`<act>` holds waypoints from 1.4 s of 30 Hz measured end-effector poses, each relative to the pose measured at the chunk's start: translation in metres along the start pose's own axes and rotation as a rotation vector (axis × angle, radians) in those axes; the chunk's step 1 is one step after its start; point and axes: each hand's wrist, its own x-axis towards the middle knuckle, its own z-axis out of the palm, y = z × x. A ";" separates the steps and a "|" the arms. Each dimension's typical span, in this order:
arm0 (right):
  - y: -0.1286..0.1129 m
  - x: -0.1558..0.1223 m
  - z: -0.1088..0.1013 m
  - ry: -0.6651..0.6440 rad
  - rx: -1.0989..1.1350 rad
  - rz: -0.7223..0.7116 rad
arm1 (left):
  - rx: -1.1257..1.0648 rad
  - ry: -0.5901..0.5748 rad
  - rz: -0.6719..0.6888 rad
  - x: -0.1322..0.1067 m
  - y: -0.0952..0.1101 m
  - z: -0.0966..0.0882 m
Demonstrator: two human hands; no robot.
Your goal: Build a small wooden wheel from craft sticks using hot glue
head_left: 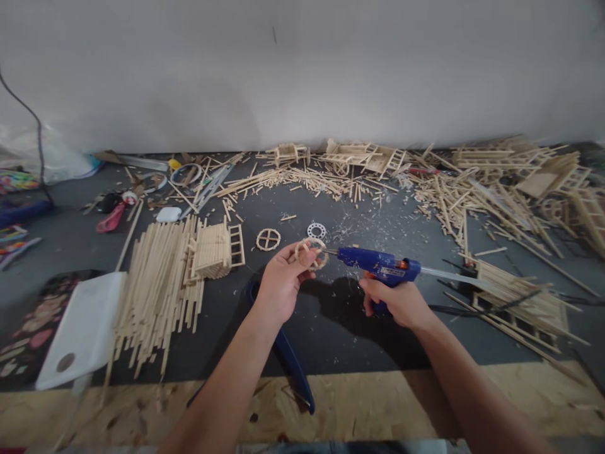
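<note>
My left hand (pixel 282 282) pinches a small round wheel (pixel 319 257) made of wooden stick pieces, held above the dark mat. In my right hand (pixel 399 302) is a blue hot glue gun (pixel 378 260), a clear glue stick (pixel 447 275) running out of its back. The gun's nozzle points left and meets the wheel's right side or nearly so; I cannot tell if they touch. A finished-looking wheel with crossed spokes (pixel 268 239) lies on the mat to the left. Just behind the held wheel lies a white ring with holes (pixel 316 231).
Loose wooden sticks (pixel 154 284) and a small stick-built cart (pixel 215 251) lie at left, near a white board (pixel 82 331). Blue-handled pliers or cutters (pixel 290 366) rest under my left forearm. Stick offcuts (pixel 302 183) and stick models (pixel 524 296) spread behind and right. A black cord (pixel 491 310) trails right.
</note>
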 end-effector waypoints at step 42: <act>-0.017 0.010 -0.051 0.119 0.061 -0.018 | 0.176 0.004 0.032 -0.011 -0.008 0.015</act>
